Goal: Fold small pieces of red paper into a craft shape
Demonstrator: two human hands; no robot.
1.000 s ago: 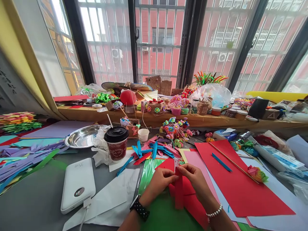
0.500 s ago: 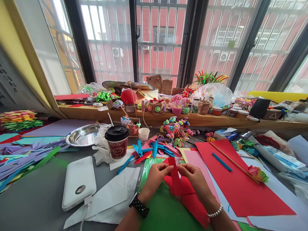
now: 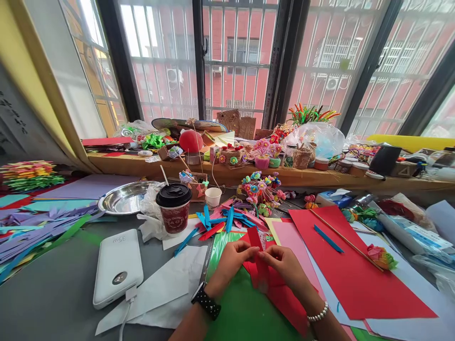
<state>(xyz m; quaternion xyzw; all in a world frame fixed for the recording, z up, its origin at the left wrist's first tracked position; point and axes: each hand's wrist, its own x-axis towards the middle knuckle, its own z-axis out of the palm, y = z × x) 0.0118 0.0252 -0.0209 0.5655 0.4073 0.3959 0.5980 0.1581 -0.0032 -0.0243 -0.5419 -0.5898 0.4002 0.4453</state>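
Observation:
Between both hands is a narrow red paper strip, held upright and tilted a little. My left hand, with a dark dotted watch band at the wrist, pinches its left edge. From the other side my right hand, wearing a beaded bracelet, pinches the same strip near its middle. The fingertips of the two hands are close together. Below the strip lie more red paper pieces on a green sheet. Beyond the hands is a pile of blue, pink and red folded strips.
To the left are a white power bank with a cable, a lidded coffee cup and a metal plate. At right, a large red sheet carries a stick with a paper flower. A crowded ledge runs behind.
My right hand's fingers have moved slightly left and lower along the red strip, nearer the left fingertips. The strip stays held in both hands.

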